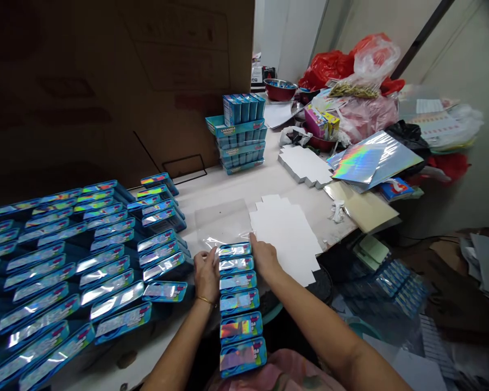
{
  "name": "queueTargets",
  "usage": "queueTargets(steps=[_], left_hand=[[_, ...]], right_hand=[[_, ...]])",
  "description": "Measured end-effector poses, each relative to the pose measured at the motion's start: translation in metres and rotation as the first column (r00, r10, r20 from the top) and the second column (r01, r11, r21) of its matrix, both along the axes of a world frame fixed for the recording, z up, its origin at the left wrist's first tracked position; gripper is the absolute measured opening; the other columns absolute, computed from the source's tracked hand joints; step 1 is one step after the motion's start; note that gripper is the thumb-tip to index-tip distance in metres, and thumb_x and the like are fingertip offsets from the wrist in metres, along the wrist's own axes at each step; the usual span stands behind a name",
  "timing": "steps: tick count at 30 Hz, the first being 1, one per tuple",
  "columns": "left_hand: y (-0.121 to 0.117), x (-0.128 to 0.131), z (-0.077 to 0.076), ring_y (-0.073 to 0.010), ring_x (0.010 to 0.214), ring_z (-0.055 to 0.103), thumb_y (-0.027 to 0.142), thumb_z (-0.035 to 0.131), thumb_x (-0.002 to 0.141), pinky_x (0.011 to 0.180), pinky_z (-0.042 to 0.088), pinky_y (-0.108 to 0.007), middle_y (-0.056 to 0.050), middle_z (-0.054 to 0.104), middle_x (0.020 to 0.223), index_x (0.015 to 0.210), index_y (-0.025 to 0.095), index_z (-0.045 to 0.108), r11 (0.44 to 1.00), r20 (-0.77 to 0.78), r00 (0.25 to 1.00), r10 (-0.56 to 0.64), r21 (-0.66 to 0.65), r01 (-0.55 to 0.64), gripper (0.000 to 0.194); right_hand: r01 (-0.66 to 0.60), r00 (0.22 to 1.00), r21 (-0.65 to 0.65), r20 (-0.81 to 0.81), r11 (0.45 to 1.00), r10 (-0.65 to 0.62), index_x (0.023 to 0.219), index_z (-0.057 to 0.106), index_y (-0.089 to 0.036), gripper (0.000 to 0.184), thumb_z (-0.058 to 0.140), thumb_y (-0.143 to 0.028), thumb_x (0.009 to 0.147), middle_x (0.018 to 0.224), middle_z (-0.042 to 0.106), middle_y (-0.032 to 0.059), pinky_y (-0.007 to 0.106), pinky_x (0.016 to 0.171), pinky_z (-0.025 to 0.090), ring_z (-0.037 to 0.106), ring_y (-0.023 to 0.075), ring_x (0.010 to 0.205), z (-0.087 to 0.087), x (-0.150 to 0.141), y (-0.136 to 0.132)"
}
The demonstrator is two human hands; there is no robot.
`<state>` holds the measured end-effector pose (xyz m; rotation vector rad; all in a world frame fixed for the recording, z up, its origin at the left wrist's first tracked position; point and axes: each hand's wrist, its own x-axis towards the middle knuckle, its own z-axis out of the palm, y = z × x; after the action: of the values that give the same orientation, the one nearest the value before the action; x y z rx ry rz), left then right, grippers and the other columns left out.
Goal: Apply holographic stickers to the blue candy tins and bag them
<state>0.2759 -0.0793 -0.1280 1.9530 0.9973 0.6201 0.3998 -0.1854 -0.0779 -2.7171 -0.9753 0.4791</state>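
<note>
A row of small blue boxes (239, 283) with shiny tops runs from the table edge toward my body. My left hand (206, 274) is closed against the left side of its far end. On the opposite side, my right hand (264, 256) presses with bent fingers, so the far boxes sit between both hands. Just beyond the fingertips lies a clear plastic bag (223, 221) flat on the table, its near edge touching or very close to them. A stack of white die-cut card sheets (285, 233) is beside my right hand.
Many standing blue boxes (106, 266) fill the left side, before a large brown carton (118, 81). Wrapped display trays (241, 142) are stacked at the back. More white card (305, 164), holographic sheets (375, 160) and plastic bags (375, 103) crowd the right.
</note>
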Motion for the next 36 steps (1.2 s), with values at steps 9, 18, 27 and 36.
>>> queueTargets(steps=[9, 18, 27, 36], left_hand=[[0.012, 0.012, 0.014, -0.02, 0.081, 0.051, 0.031, 0.038, 0.081, 0.077, 0.04, -0.034, -0.008, 0.058, 0.084, 0.083, 0.016, 0.063, 0.9, -0.098, 0.991, -0.085, 0.419, 0.119, 0.029], [0.016, 0.014, 0.05, -0.0151, 0.066, 0.056, 0.028, 0.045, 0.077, 0.063, 0.038, -0.026, -0.001, 0.063, 0.07, 0.073, 0.019, 0.059, 0.904, -0.199, 0.97, -0.139, 0.375, 0.206, 0.017], [0.016, 0.024, 0.054, -0.0132, 0.061, 0.056, 0.029, 0.047, 0.076, 0.057, 0.039, -0.023, 0.0, 0.062, 0.066, 0.07, 0.018, 0.059, 0.962, -0.142, 0.982, -0.123, 0.226, 0.153, 0.017], [-0.001, -0.004, 0.046, -0.0144, 0.074, 0.055, 0.015, 0.045, 0.079, 0.07, 0.044, -0.026, -0.005, 0.058, 0.076, 0.081, 0.017, 0.054, 0.729, -0.003, 0.974, -0.225, 0.664, 0.17, 0.009]], right_hand=[[-0.043, 0.966, 0.027, 0.255, 0.999, 0.035, 0.078, 0.058, -0.02, 0.032, 0.029, -0.028, 0.089, 0.088, 0.059, 0.0023, 0.022, 0.053, 0.03, 0.058, 0.0117, 0.071, 0.004, -0.002, -0.013], [-0.052, 0.975, 0.045, 0.22, 0.998, 0.041, 0.078, 0.06, -0.021, 0.021, 0.04, -0.025, 0.084, 0.071, 0.065, 0.001, 0.024, 0.052, 0.024, 0.057, 0.013, 0.062, 0.031, 0.005, -0.012], [-0.047, 0.978, 0.123, 0.209, 0.991, 0.02, 0.066, 0.058, -0.019, 0.023, 0.041, -0.02, 0.082, 0.059, 0.061, -0.0003, 0.023, 0.049, 0.021, 0.051, 0.0101, 0.052, 0.028, 0.01, -0.008], [-0.521, 0.675, 0.268, 0.71, 0.81, 0.199, 0.074, 0.057, -0.016, 0.015, 0.044, -0.015, 0.081, 0.055, 0.053, 0.0004, 0.026, 0.051, 0.024, 0.044, 0.011, 0.051, 0.003, 0.0, -0.045]])
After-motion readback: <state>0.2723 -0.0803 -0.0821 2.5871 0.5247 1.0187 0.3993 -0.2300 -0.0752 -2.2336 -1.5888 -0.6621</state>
